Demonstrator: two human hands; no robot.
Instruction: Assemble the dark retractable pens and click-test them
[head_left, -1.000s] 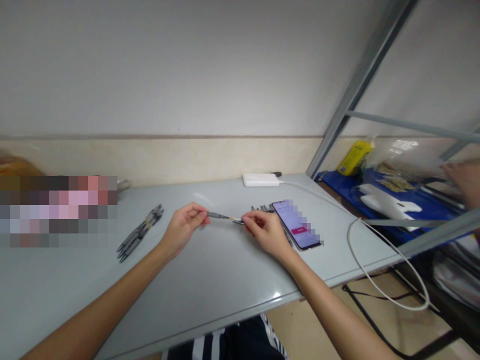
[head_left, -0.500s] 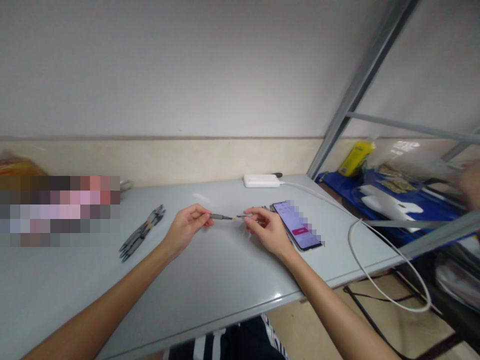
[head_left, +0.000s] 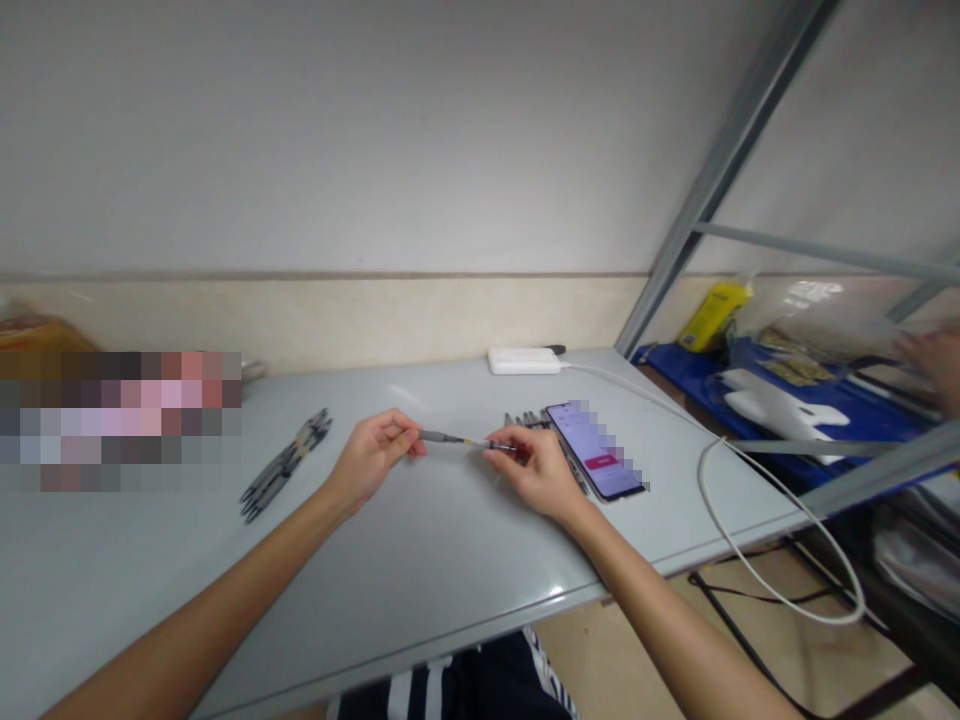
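Between thumb and fingers, my left hand (head_left: 379, 448) pinches the grey grip half of a pen (head_left: 439, 437), its thin yellow-tipped refill pointing right. My right hand (head_left: 534, 465) is closed on a clear pen barrel (head_left: 487, 445), which lines up with the refill end; the fingers cover most of it. Whether the two halves are joined I cannot tell. To the left lies a bundle of grey pens (head_left: 285, 468). Several more pen parts (head_left: 525, 419) lie behind my right hand, partly hidden beside the phone.
A lit phone (head_left: 592, 455) lies right of my right hand. At the wall sits a white power bank (head_left: 523, 361) with a white cable (head_left: 705, 480) looping over the table edge. Another person's hand (head_left: 934, 360) is over a blue table (head_left: 664, 372) beyond the metal frame (head_left: 697, 225).
My right hand has shifted its fingers, and the clear barrel now lies in line with the refill. My left hand stays put. The other person's hand has moved left.
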